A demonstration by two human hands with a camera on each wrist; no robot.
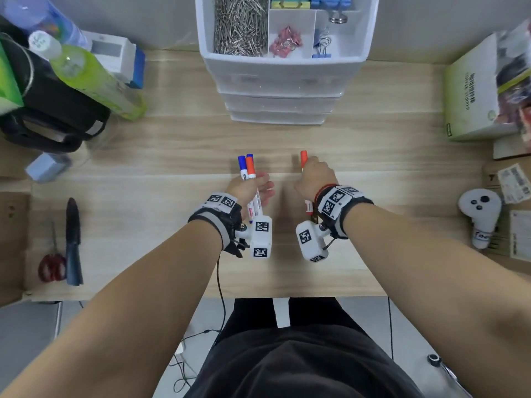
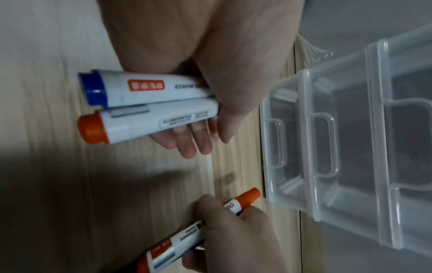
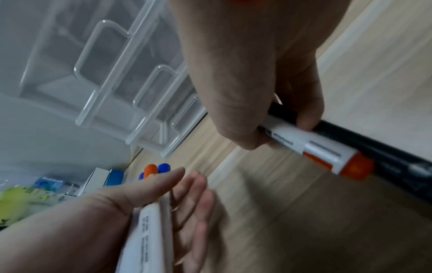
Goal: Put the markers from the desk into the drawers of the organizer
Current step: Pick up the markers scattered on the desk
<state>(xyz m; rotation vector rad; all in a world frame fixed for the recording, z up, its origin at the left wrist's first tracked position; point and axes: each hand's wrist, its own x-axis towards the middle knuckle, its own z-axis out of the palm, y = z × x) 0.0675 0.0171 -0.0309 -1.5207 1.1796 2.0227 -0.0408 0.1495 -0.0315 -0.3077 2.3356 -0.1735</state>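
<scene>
The left hand (image 1: 253, 187) is clamping a bundle of whiteboard markers (image 1: 247, 168); the right hand (image 1: 315, 176) is gripping an orange-capped marker (image 2: 236, 205) and a black one (image 3: 397, 157). The organizer (image 1: 280, 90) drawers are all sitting closed at the desk's (image 1: 172, 145) far edge, so one needs opening next.

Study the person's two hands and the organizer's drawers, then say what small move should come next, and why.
Probably pass the orange marker from the right hand into the left hand, which already holds three markers. The organizer shows all its drawers closed, and both hands are full, so one must be freed to pull a handle.
</scene>
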